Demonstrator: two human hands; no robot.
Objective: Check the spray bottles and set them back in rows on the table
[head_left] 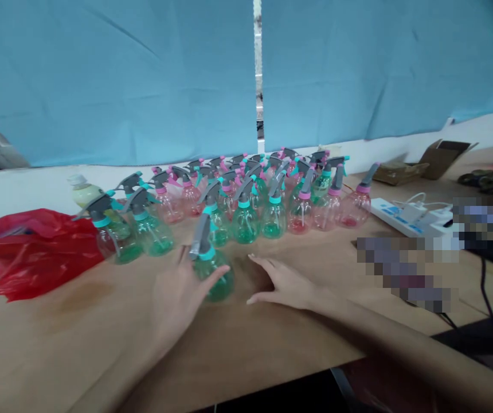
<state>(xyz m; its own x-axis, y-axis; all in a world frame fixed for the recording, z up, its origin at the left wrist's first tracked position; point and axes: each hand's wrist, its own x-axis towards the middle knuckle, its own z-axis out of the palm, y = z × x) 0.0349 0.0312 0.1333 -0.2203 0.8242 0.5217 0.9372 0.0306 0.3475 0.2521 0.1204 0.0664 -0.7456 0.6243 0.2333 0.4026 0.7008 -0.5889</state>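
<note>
A green spray bottle (220, 284) with a grey trigger head and turquoise collar stands on the wooden table, in front of the other bottles. My left hand (182, 292) is wrapped round its left side, the thumb across its front. My right hand (287, 284) is just to the right, apart from the bottle, fingers and thumb spread with nothing between them. Behind my hands stand several more spray bottles, some green (245, 226) and some pink (301, 221), with grey heads. Two green ones (156, 238) stand off to the left.
A red plastic bag (44, 252) lies at the left. On the right are a white power strip (405, 221) with cables, a blurred-out object (401, 275) and an open cardboard box (442, 160). A blue curtain (143, 86) hangs behind the table (246, 350).
</note>
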